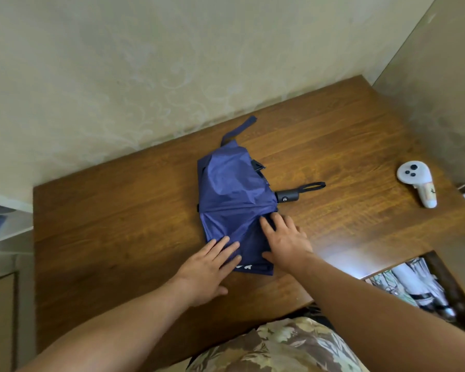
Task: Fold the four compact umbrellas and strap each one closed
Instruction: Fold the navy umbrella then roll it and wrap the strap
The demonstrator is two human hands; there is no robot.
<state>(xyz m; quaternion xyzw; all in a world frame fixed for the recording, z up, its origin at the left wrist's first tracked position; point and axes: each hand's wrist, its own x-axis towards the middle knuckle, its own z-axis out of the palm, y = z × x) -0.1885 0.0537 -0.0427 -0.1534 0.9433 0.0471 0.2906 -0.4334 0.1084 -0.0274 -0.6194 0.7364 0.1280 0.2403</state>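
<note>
A blue compact umbrella [231, 189] lies collapsed on the wooden table [118, 224], its canopy loose and spread flat. Its black handle [287, 196] with a wrist loop points right, and its blue closing strap [242, 128] trails off toward the wall. My left hand [210, 267] lies flat with straight fingers on the near edge of the canopy. My right hand [285, 237] presses flat on the canopy's near right part, fingers spread. Neither hand grips the fabric.
A white handheld controller [418, 182] lies at the table's right side. Below the table's right front edge, a box or drawer holds light patterned umbrellas [411, 285]. A wall runs along the table's far edge and right side.
</note>
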